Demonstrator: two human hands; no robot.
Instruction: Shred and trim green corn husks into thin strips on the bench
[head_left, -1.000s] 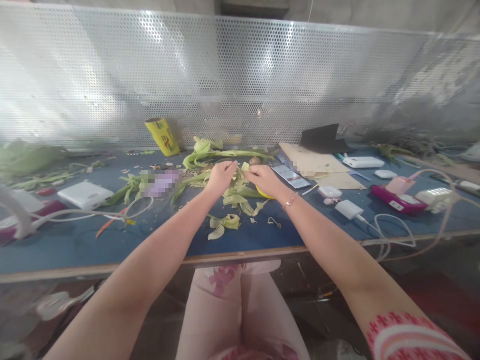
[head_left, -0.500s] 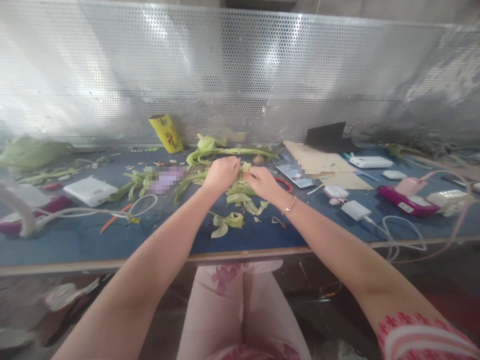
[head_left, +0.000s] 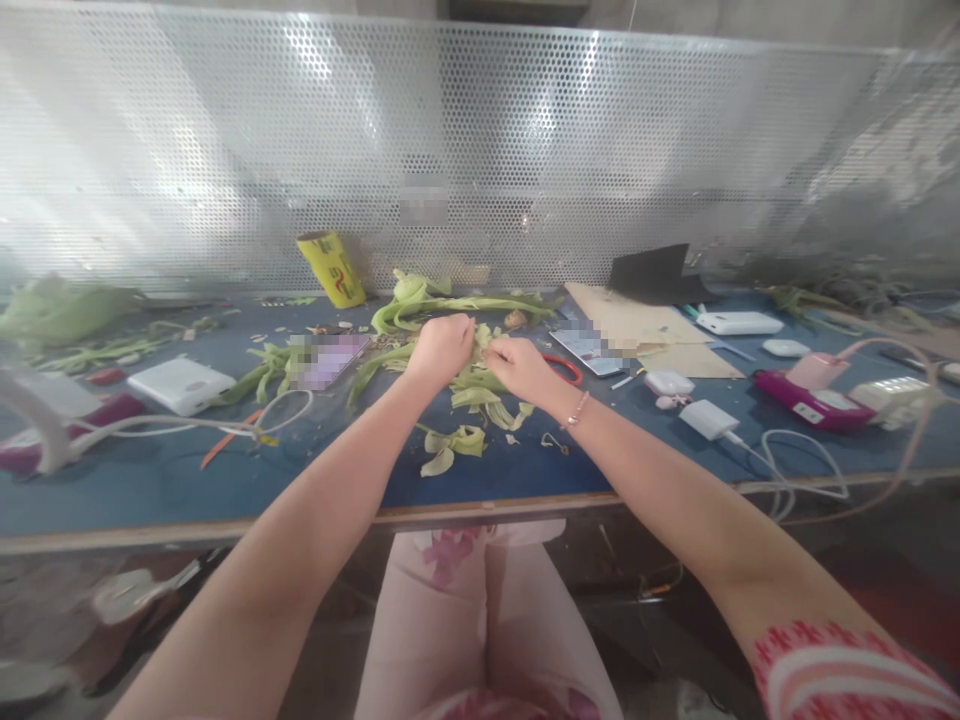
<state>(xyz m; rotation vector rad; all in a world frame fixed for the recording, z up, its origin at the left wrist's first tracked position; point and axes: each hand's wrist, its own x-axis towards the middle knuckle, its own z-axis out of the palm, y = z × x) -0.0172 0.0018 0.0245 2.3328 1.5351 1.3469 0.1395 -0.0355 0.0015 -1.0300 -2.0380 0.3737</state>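
Note:
My left hand (head_left: pixel 442 350) is closed, knuckles up, over the middle of the bench. Facing it, my right hand (head_left: pixel 517 368) has its thumb and fingers pinched together, a bracelet on its wrist. A pale green leaf (head_left: pixel 485 342) shows in the small gap between both hands, its edges at the fingertips; exactly how each one grips it is partly hidden. Torn leaf pieces (head_left: pixel 487 405) lie beneath the hands, and several more leaves (head_left: pixel 457 442) lie closer to the front edge. Behind the hands rests a long leafy green stalk (head_left: pixel 465 303).
A yellow cardboard tube (head_left: pixel 334 270) leans near the perforated metal screen (head_left: pixel 525 150). Phones (head_left: pixel 330 360) (head_left: pixel 592 350) flank the hands. A white power bank (head_left: pixel 180 383), a charger (head_left: pixel 709 420) with cable, red-handled scissors (head_left: pixel 564 368) and cardboard (head_left: pixel 637 315) lie around the blue bench.
My right hand has shifted slightly left and down, its fingers still bunched. The leaf bit above its fingertips shows less plainly. My left hand has hardly moved.

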